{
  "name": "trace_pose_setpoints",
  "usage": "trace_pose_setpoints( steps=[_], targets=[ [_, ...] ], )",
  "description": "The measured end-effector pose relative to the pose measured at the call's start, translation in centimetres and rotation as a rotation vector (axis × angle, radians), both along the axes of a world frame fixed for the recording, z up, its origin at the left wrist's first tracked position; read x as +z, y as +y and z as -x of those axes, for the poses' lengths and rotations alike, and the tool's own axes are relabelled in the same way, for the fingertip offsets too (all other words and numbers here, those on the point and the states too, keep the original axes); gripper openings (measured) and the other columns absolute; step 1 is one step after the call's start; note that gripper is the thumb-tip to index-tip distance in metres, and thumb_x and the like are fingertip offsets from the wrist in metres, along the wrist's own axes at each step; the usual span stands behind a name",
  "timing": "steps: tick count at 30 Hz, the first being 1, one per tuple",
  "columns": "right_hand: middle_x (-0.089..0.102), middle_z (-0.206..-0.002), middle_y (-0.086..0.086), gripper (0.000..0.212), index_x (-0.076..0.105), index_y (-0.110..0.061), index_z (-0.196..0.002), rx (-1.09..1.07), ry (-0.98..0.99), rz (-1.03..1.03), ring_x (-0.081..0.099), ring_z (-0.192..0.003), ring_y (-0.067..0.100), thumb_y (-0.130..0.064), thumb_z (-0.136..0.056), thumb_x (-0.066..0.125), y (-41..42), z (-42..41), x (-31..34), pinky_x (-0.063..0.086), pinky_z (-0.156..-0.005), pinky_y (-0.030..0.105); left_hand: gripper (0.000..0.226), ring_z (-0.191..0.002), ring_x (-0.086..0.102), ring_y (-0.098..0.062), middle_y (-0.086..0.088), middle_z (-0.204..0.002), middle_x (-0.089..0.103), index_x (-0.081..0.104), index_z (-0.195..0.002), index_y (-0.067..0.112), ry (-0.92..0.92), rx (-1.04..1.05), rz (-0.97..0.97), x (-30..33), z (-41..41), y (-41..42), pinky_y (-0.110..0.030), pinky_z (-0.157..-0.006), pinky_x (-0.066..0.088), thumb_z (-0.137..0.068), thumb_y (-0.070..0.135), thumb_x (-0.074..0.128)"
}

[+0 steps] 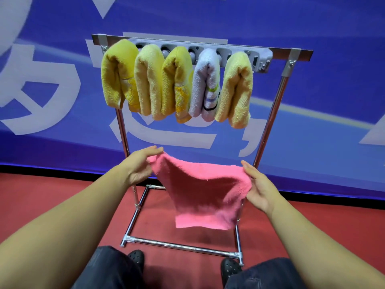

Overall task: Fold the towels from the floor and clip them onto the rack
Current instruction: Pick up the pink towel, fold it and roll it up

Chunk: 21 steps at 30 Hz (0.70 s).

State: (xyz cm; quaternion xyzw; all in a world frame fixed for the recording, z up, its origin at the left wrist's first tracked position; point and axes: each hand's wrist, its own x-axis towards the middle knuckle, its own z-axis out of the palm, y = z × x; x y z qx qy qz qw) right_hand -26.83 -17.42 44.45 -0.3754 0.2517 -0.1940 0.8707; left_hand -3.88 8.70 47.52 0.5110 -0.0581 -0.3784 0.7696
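Note:
A pink towel (203, 192) hangs in the air in front of the rack, stretched between my two hands. My left hand (139, 165) pinches its upper left corner. My right hand (259, 187) grips its right edge. The towel sags in the middle and its lower edge dangles above the floor. Behind it stands a chrome rack (268, 126) with a grey clip bar (258, 59) along the top. Several folded towels hang clipped there: yellow ones (118, 76) and one white one (206, 86). The bar's right end holds no towel.
The rack's chrome base frame (181, 245) rests on the red floor (52, 197), just ahead of my black shoes (136, 258). A blue banner wall (333, 101) with white lettering stands right behind the rack.

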Motion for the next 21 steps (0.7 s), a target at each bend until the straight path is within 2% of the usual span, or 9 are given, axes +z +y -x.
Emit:
trace_pose_setpoints(
  steps=[2, 4, 7, 10, 12, 14, 18, 19, 21],
  targets=[
    [0.072, -0.119, 0.013, 0.032, 0.06, -0.016, -0.131, 0.037, -0.008, -0.034, 0.075, -0.084, 0.02, -0.012, -0.099, 0.055, 0.2, -0.2, 0.0, 0.06, -0.077, 0.033, 0.034, -0.092, 0.067, -0.019, -0.015, -0.113, 0.068, 0.061, -0.123, 0.009, -0.059, 0.021, 0.031, -0.2, 0.6, -0.3, -0.026, -0.084, 0.06, -0.094, -0.009, 0.058],
    [0.075, -0.113, 0.012, 0.033, 0.061, -0.014, -0.131, 0.045, -0.01, 0.001, 0.074, -0.086, 0.018, -0.008, -0.1, 0.054, 0.3, -0.3, 0.0, 0.057, -0.091, 0.035, 0.044, -0.096, 0.067, -0.022, -0.019, -0.118, 0.068, 0.06, -0.132, 0.002, -0.282, 0.054, -0.154, -0.7, 1.1, -0.4, -0.026, -0.088, 0.056, -0.09, -0.01, 0.064],
    [0.077, -0.097, 0.008, 0.033, 0.063, -0.014, -0.127, -0.014, -0.045, 0.065, 0.074, -0.079, 0.014, 0.0, -0.099, 0.054, 0.2, -0.3, 0.5, 0.058, -0.087, 0.031, 0.03, -0.087, 0.068, -0.017, -0.013, -0.105, 0.073, 0.068, -0.119, 0.004, -0.744, 0.0, -0.507, -1.1, 1.1, 0.1, -0.018, -0.079, 0.056, -0.09, 0.0, 0.073],
    [0.076, -0.088, 0.007, 0.033, 0.065, -0.012, -0.123, -0.101, -0.072, 0.105, 0.073, -0.075, 0.013, 0.004, -0.095, 0.058, -0.3, 0.0, 1.0, 0.062, -0.077, 0.028, 0.013, -0.097, 0.068, -0.019, -0.001, -0.101, 0.073, 0.07, -0.102, 0.019, -1.076, -0.057, -0.746, -1.3, 0.5, 0.3, -0.031, -0.09, 0.053, -0.094, 0.009, 0.068],
    [0.075, -0.084, 0.007, 0.033, 0.067, -0.011, -0.12, -0.122, -0.068, 0.145, 0.073, -0.073, 0.012, 0.006, -0.092, 0.061, -0.7, 0.2, 1.2, 0.062, -0.071, 0.026, 0.015, -0.088, 0.064, -0.022, -0.003, -0.1, 0.07, 0.064, -0.102, 0.021, -1.119, -0.025, -0.804, -1.5, 0.2, 0.2, -0.032, -0.082, 0.05, -0.099, 0.008, 0.057],
    [0.074, -0.087, 0.009, 0.032, 0.069, -0.009, -0.118, -0.128, -0.054, 0.196, 0.072, -0.073, 0.013, 0.005, -0.09, 0.065, -0.8, 0.3, 1.4, 0.061, -0.069, 0.025, 0.018, -0.071, 0.057, -0.022, -0.011, -0.094, 0.065, 0.057, -0.109, 0.022, -1.052, 0.035, -0.726, -1.6, 0.2, 0.0, -0.034, -0.07, 0.05, -0.104, 0.008, 0.047],
    [0.075, -0.097, 0.011, 0.025, 0.073, -0.006, -0.109, -0.162, 0.06, 0.35, 0.07, -0.075, 0.013, -0.001, -0.085, 0.075, -1.1, -0.1, 1.1, 0.058, -0.068, 0.025, 0.032, -0.054, 0.054, -0.006, -0.007, -0.084, 0.061, 0.051, -0.127, 0.025, -0.861, 0.154, -0.503, -1.4, 1.0, -0.7, -0.017, -0.049, 0.046, -0.106, 0.003, 0.041],
    [0.076, -0.097, 0.01, 0.023, 0.075, -0.007, -0.105, -0.183, 0.114, 0.438, 0.07, -0.077, 0.013, -0.004, -0.082, 0.079, -1.2, -0.2, 0.9, 0.057, -0.07, 0.025, 0.031, -0.061, 0.056, -0.01, -0.011, -0.089, 0.064, 0.054, -0.129, 0.025, -0.839, 0.165, -0.523, -1.6, 0.7, -0.8, -0.018, -0.053, 0.048, -0.105, 0.007, 0.045],
    [0.078, -0.095, 0.005, 0.021, 0.08, -0.009, -0.098, -0.214, 0.238, 0.669, 0.069, -0.078, 0.006, -0.009, -0.078, 0.085, -1.7, -0.4, 0.2, 0.053, -0.075, 0.018, 0.026, -0.083, 0.061, -0.019, -0.016, -0.111, 0.069, 0.063, -0.128, 0.019, -0.83, 0.1, -0.656, -2.4, -0.4, -1.0, -0.029, -0.076, 0.052, -0.103, 0.02, 0.056]
  ],
)
